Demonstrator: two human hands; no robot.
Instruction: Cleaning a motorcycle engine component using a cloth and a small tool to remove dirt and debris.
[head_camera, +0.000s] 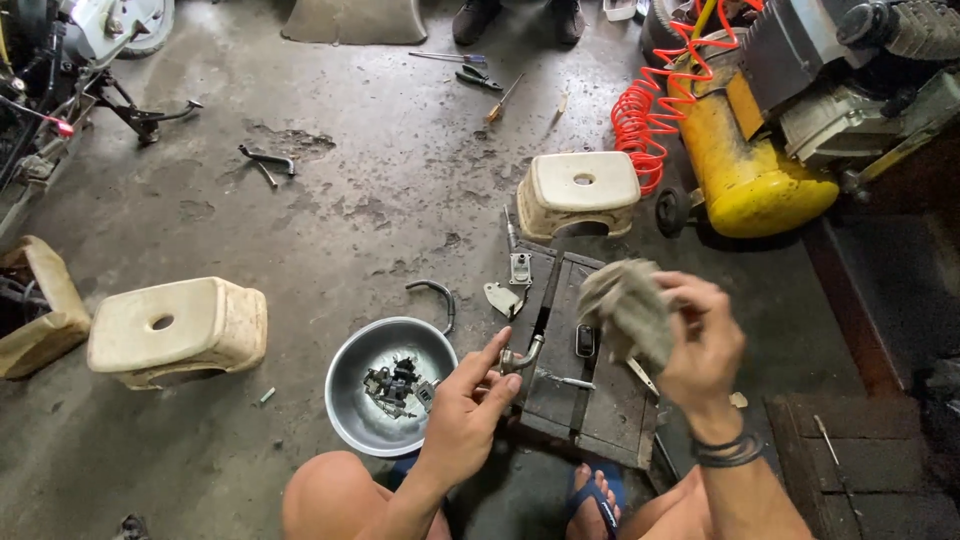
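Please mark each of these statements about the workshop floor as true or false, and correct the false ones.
1. The left hand holds a small bent metal pipe. True.
2. The right hand holds a screwdriver. False: it holds a grey rag.
3. The metal bowl has small dark parts in it. True.
4. The yellow air tank stands at the left edge of the picture. False: it is at the upper right, beside the red coiled hose.
5. Both pale plastic stools lie inside the bowl. False: they stand on the concrete floor.
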